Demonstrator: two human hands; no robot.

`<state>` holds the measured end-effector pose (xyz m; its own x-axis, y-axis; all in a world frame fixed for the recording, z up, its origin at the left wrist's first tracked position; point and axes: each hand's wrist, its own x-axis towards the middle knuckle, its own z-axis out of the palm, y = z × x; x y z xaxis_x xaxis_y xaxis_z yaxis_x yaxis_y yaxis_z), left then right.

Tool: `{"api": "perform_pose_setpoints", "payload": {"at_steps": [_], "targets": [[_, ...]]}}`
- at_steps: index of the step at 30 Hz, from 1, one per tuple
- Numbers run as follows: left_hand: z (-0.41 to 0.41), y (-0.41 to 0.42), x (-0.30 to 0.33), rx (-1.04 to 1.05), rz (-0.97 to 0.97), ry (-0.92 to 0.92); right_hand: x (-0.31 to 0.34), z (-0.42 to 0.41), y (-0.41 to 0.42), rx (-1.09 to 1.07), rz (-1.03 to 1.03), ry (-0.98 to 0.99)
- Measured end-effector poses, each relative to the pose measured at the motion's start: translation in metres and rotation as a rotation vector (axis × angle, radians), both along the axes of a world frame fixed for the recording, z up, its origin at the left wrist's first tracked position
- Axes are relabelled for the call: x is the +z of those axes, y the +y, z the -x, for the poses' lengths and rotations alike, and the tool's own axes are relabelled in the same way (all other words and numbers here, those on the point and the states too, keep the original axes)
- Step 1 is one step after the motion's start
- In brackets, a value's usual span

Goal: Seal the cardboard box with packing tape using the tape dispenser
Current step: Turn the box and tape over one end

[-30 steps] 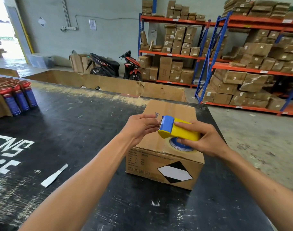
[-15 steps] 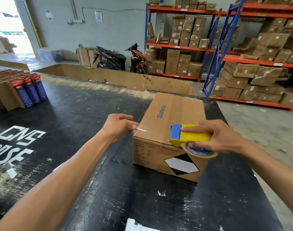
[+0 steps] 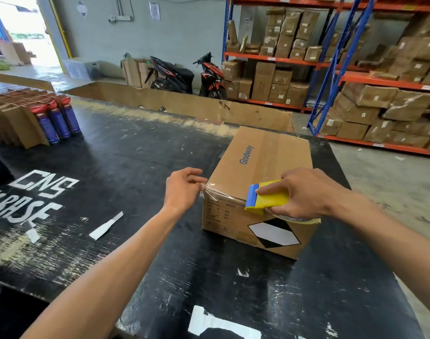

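Observation:
A closed brown cardboard box (image 3: 262,165), printed "Glodway", stands on the black table (image 3: 125,172). My right hand (image 3: 304,192) grips the yellow and blue tape dispenser (image 3: 265,200) against the box's near top edge, its tape roll hanging over the front face. A strip of clear tape (image 3: 221,193) runs from the dispenser along that edge to the near left corner. There my left hand (image 3: 183,189) pinches the tape's free end just off the corner.
Several blue spray cans (image 3: 58,121) in cardboard dividers stand at the far left. A white strip (image 3: 106,226) lies on the table left of my arm. A long cardboard wall (image 3: 184,104) lines the far edge, with two motorbikes and loaded shelves (image 3: 356,77) behind.
The two hands have drawn apart, pulling tape out of the dispenser. The dispenser came down from above the box top to its near edge, and the left hand went to the left corner.

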<state>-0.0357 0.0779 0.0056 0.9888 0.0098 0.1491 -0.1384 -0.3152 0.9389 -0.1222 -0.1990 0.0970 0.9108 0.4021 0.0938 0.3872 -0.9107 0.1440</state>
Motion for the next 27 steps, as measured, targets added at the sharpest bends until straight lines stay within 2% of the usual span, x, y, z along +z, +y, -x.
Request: {"api": "perform_pose_setpoints", "payload": {"at_steps": [8, 10, 11, 13, 15, 17, 23, 27], "targets": [[0.002, -0.004, -0.003, 0.007, -0.074, -0.04, -0.001, -0.001, 0.012, -0.039, 0.037, 0.065], [-0.003, 0.002, -0.002, 0.015, -0.216, -0.076, -0.001, -0.002, 0.015, -0.043, 0.043, 0.068], [-0.004, 0.005, -0.001, 0.016, -0.36, -0.135, -0.001, -0.003, 0.017, -0.042, 0.044, 0.068], [-0.004, 0.008, 0.0, -0.053, -0.633, -0.389, 0.0, -0.004, 0.018, -0.033, 0.052, 0.072], [-0.003, 0.003, 0.0, -0.222, -0.757, -0.678, 0.001, -0.006, 0.019, -0.027, 0.059, 0.082], [-0.003, -0.007, -0.003, -0.379, -0.848, -0.799, 0.003, -0.008, 0.02, -0.03, 0.062, 0.094], [-0.03, -0.029, -0.009, -0.633, -1.14, -0.779, 0.004, -0.011, 0.02, -0.031, 0.064, 0.109], [-0.038, -0.032, -0.024, -0.703, -1.156, -0.71, 0.002, -0.01, 0.019, -0.029, 0.053, 0.088]]}}
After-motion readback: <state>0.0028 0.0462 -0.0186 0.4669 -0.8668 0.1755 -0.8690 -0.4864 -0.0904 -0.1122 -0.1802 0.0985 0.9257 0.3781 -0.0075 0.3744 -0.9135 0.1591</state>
